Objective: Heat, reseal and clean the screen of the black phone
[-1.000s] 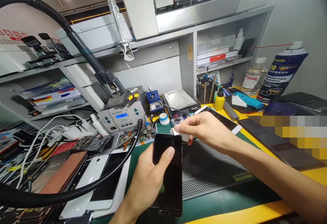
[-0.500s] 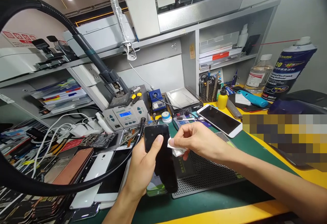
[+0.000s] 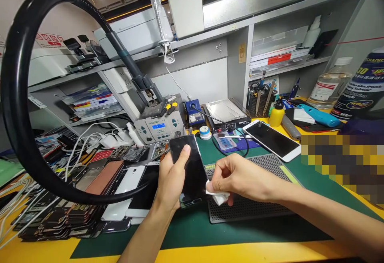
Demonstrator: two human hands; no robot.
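Observation:
A black smartphone (image 3: 193,171) is held up, tilted, in my left hand (image 3: 171,179), thumb across its dark screen. My right hand (image 3: 232,179) pinches a crumpled white tissue (image 3: 219,198) against the phone's right edge, near the lower part. Under my right hand lies a grey perforated mat (image 3: 255,211) on the green work mat (image 3: 186,237). A white-framed phone (image 3: 273,140) lies screen up beyond my right hand. The back of the held phone is hidden from me.
Left, stacked phone parts (image 3: 81,211) and a white phone back (image 3: 124,191) crowd the bench, with a thick black hose (image 3: 18,127) looping over them. Behind stand a soldering station (image 3: 159,127), a hot plate (image 3: 226,113), a yellow bottle (image 3: 276,114) and a clear bottle (image 3: 330,85).
My right hand with the tissue has moved down along the phone's right edge. The phone is tilted differently in my left hand. The whole view has shifted, so the bench appears further right.

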